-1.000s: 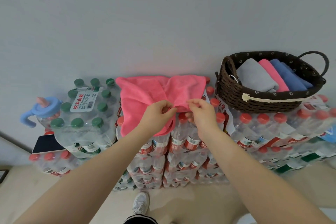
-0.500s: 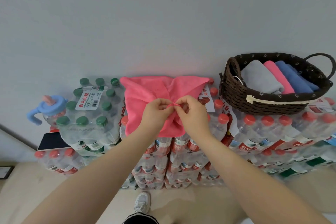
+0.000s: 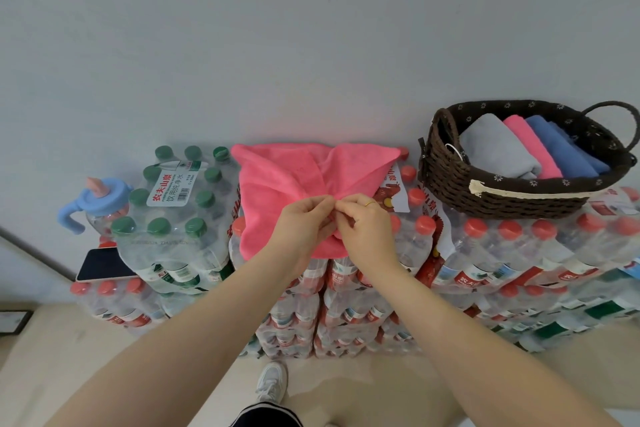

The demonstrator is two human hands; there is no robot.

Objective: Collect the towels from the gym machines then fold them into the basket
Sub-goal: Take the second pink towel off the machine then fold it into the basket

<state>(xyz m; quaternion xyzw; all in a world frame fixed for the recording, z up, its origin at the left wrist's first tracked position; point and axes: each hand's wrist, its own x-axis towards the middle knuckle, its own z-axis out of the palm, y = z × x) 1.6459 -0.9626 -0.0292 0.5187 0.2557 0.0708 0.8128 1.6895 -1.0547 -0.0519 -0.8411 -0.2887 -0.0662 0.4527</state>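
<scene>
One view only: head-worn, wide-angle. It looks forward and steeply down from standing height, square on to a grey wall (image 3: 311, 28) that fills the upper half of the frame. Stacked water packs (image 3: 519, 253) cross the middle band, close, within arm's reach. Both forearms enter from the lower corners and meet at centre. A shoe (image 3: 273, 381) and the floor (image 3: 52, 357) sit at the bottom edge. Straight lines bow towards the frame edges.

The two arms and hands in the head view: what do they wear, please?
Both forearms are bare; no sleeve shows. The right hand wears a thin gold ring on one finger. The left hand shows no ring, watch or glove.
</scene>
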